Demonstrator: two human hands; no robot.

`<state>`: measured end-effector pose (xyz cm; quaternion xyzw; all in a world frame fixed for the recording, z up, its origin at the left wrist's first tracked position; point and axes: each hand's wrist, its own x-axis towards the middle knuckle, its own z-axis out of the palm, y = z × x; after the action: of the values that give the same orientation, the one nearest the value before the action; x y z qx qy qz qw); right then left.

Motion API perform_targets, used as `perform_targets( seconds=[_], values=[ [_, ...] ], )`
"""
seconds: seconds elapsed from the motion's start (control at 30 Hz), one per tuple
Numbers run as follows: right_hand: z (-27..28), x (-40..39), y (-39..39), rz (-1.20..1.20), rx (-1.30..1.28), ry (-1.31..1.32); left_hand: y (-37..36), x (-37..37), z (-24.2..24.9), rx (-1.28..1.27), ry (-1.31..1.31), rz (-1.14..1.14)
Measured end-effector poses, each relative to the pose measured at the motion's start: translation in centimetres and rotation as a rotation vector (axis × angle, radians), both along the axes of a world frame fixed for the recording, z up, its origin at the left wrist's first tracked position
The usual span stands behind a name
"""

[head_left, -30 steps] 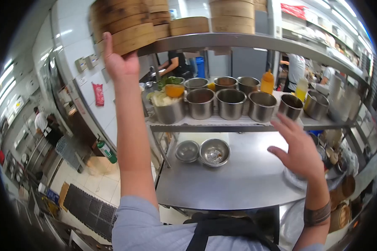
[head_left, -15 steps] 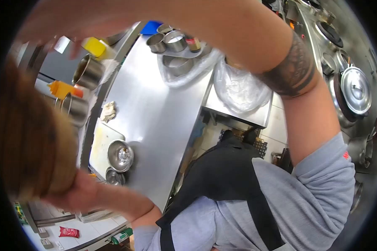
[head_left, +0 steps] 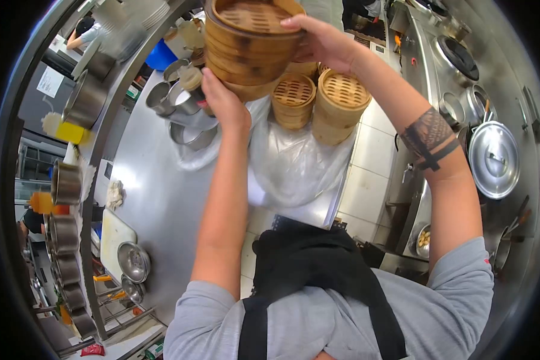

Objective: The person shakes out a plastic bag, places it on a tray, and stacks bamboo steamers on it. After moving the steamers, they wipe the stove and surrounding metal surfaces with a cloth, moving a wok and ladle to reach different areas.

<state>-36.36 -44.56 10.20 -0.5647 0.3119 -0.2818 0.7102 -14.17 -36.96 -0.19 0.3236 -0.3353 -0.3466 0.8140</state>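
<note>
High in the view, both hands hold a round bamboo steamer (head_left: 252, 63) with a slatted lid. My left hand (head_left: 227, 108) supports it low on the near side, its thumb up against the wall. My right hand (head_left: 327, 45) grips the right side, fingers over the lid's rim. Smaller lidded bamboo steamers stand just beyond and to the right: a shorter one (head_left: 293, 103) and a taller one (head_left: 341, 108). A clear plastic sheet (head_left: 288, 162) lies under and in front of them on the counter.
Metal pots (head_left: 160, 99) and a bottle stand on the steel counter (head_left: 174, 204) at left. Nearer are a cutting board (head_left: 115, 237) and metal bowls (head_left: 134, 262). Shelves with pots (head_left: 65, 183) run along the left. A lidded pan (head_left: 494, 159) sits on the stove at right.
Both hands have carried the bamboo steamer from the far left to the upper middle. The view has turned, and the smaller steamers have come into sight.
</note>
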Motion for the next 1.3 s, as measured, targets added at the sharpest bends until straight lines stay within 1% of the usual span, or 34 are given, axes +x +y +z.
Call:
perform_targets(
  seconds=[0.03, 0.07, 0.1, 0.17, 0.2, 0.27, 0.33, 0.37, 0.4, 0.5, 0.53, 0.57, 0.63, 0.7, 0.73, 0.8, 0.83, 0.87, 0.9, 0.93, 0.97, 1.0, 1.03, 1.07, 1.1, 1.13, 1.17, 1.2, 1.23, 1.3],
  values=[
    [-2.0, -0.5, -1.5, -0.084, -0.091, 0.082, -1.9, -0.7, -2.8, 0.092, 0.002, -0.047],
    [-3.9, -0.9, -3.4, -0.080, -0.087, 0.082, -3.5, -1.4, -4.9, 0.185, 0.004, -0.093],
    [-5.7, -1.4, -5.5, -0.101, -0.160, 0.169, -4.5, -2.3, -6.4, 0.189, 0.006, -0.089],
    [-7.9, -1.8, -7.8, -0.127, -0.303, 0.349, -5.6, -3.9, -8.8, 0.420, 0.027, -0.167],
    [-9.6, -1.8, -9.3, -0.102, -0.354, 0.450, -5.9, -4.6, -9.6, 0.429, 0.026, -0.166],
    [-11.6, -1.9, -10.5, -0.118, -0.419, 0.597, -6.7, -5.5, -10.9, 0.598, 0.040, -0.200],
    [-12.5, -2.3, -11.5, -0.100, -0.442, 0.630, -7.7, -5.8, -13.2, 0.635, 0.016, -0.217],
    [-13.0, -2.5, -11.9, -0.090, -0.446, 0.688, -8.0, -6.0, -14.2, 0.623, 0.004, -0.278],
    [-13.4, -2.5, -12.1, -0.076, -0.449, 0.745, -7.9, -6.3, -14.3, 0.612, -0.007, -0.337],
    [-14.0, -3.6, -12.2, -0.056, -0.377, 0.710, -7.9, -7.0, -14.1, 0.583, 0.017, -0.369],
    [-14.3, -4.2, -12.7, -0.053, -0.353, 0.696, -8.4, -6.8, -14.8, 0.584, 0.016, -0.366],
    [-15.9, -4.1, -13.9, -0.102, -0.356, 0.705, -9.0, -6.6, -15.4, 0.603, 0.004, -0.357],
    [-15.7, -4.2, -13.9, -0.093, -0.353, 0.700, -9.1, -6.3, -15.7, 0.621, -0.006, -0.348],
    [-15.1, -4.3, -13.5, -0.088, -0.348, 0.696, -9.0, -5.9, -15.8, 0.658, 0.021, -0.391],
    [-14.4, -4.4, -13.2, -0.054, -0.363, 0.748, -8.8, -5.6, -15.7, 0.653, 0.020, -0.393],
    [-13.2, -4.4, -12.4, -0.029, -0.389, 0.800, -8.2, -4.9, -15.5, 0.879, -0.115, -0.334],
    [-12.9, -4.3, -11.8, -0.120, -0.561, 0.854, -7.6, -4.2, -16.5, 0.871, -0.115, -0.335],
    [-12.8, -4.1, -11.1, -0.211, -0.733, 0.904, -6.5, -3.5, -17.7, 0.868, -0.304, -0.287],
    [-13.0, -3.9, -10.5, -0.312, -0.901, 0.839, -5.1, -3.0, -18.4, 0.857, -0.489, -0.233],
    [-12.9, -3.7, -9.5, -0.308, -0.915, 0.838, -2.7, -3.0, -18.3, 0.846, -0.596, -0.231],
    [-12.9, -3.4, -8.1, -0.339, -1.121, 0.718, 0.5, -3.1, -18.3, 0.834, -0.705, -0.226],
    [-12.5, -2.8, -6.6, -0.368, -1.323, 0.584, 3.8, -2.9, -21.9, 0.813, -0.704, -0.198],
    [-12.1, -2.1, -4.8, -0.285, -1.376, 0.620, 7.8, -2.9, -21.9, 0.858, -0.758, -0.313],
    [-11.7, -1.3, -3.1, -0.206, -1.427, 0.656, 12.1, -2.6, -24.8, 0.848, -0.817, -0.342],
    [-12.4, -0.4, -1.9, -0.160, -1.444, 0.764, 16.8, -3.4, -23.3, 0.944, -0.882, -0.352],
    [-14.5, 0.6, -1.6, -0.178, -1.476, 0.783, 21.0, -3.5, -21.4, 1.024, -0.906, -0.444],
    [-15.1, 1.5, -1.2, -0.209, -1.424, 0.809, 25.3, -2.7, -22.9, 1.042, -0.865, -0.510],
    [-15.4, 2.1, -0.6, -0.242, -1.370, 0.840, 28.6, -2.4, -20.2, 1.059, -0.902, -0.585],
    [-15.6, 2.4, -0.3, -0.252, -1.373, 0.847, 32.5, -1.5, -20.5, 1.047, -0.915, -0.572],
    [-15.5, 2.8, 0.1, -0.305, -1.281, 0.862, 38.2, 0.8, -20.3, 1.026, -0.917, -0.542]
  ],
)
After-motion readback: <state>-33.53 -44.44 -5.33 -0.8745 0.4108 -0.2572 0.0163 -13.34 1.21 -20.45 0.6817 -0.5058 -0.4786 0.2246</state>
